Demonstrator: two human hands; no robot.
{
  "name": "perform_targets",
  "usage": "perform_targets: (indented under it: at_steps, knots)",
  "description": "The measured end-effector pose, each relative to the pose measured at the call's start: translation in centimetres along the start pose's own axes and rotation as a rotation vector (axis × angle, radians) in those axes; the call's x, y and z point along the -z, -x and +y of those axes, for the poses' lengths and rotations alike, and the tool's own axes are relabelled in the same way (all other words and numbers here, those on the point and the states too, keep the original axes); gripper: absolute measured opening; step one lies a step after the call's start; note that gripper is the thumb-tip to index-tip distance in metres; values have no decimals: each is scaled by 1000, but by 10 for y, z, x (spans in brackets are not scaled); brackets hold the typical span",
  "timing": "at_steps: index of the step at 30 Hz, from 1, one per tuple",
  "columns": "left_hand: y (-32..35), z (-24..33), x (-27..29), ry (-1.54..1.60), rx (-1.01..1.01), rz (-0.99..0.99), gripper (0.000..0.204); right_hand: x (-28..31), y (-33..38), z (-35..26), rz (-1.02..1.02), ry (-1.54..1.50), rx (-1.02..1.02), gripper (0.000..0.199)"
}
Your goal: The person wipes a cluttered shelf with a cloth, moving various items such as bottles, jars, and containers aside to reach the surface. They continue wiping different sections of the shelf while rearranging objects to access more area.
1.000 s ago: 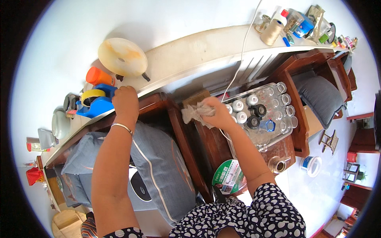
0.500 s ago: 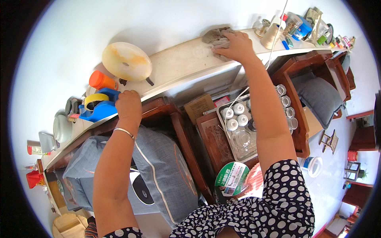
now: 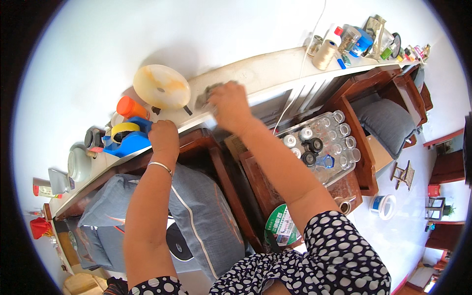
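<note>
My right hand (image 3: 231,107) presses a crumpled grey rag (image 3: 205,96) onto the white shelf (image 3: 265,68), close to the round marbled disc (image 3: 162,87). Motion slightly blurs this hand and the rag. My left hand (image 3: 163,139), with a bracelet at its wrist, is curled over the shelf's front edge. Its fingertips are hidden. Right beside it stands a blue tape dispenser (image 3: 129,146) with a roll of yellow tape (image 3: 124,132). An orange-lidded jar (image 3: 131,107) is behind the dispenser, left of the disc.
Along the shelf's right stretch stand a thread cone (image 3: 325,55), a blue tub (image 3: 362,43) and small bottles. A white cord (image 3: 301,81) hangs across the shelf. Below are a tray of glasses (image 3: 339,140), a wooden chair (image 3: 361,162) and grey cushions (image 3: 201,211).
My right hand has slid the rag leftward along the shelf, from near the thread cone to beside the marbled disc. My left hand stays at the edge. The view has shifted slightly.
</note>
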State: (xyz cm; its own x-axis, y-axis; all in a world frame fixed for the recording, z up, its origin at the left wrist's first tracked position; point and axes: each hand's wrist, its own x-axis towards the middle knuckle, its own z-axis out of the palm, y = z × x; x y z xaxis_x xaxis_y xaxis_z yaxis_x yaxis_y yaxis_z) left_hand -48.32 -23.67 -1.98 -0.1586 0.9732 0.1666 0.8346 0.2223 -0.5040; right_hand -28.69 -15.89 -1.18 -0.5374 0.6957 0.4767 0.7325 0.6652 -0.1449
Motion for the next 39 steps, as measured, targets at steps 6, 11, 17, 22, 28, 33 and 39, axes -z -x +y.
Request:
perform_targets:
  at_steps: [6, 11, 17, 22, 28, 33, 39]
  knots:
    - [2, -5, -5, 9, -39, 20, 11, 9, 8, 35, -43, -147, 5, 21]
    - [3, -7, -10, 31, -48, 40, 11, 3, -7, 130, -30, 35, -321, 25]
    - [3, 0, -9, 46, -41, 70, 10, 32, -21, 187, -84, 333, -744, 34]
    - [5, 0, -9, 31, -35, 57, 8, 14, -48, 118, -248, 367, -534, 27]
    - [1, -1, -4, 62, -20, 12, 9, -21, -55, 36, -78, 200, -227, 15]
    - [1, -4, -3, 78, -48, 25, 9, -20, -45, 3, -153, 23, -62, 21]
    - [1, -5, -6, 60, -46, 6, 10, 1, -37, 111, -145, 102, -303, 29]
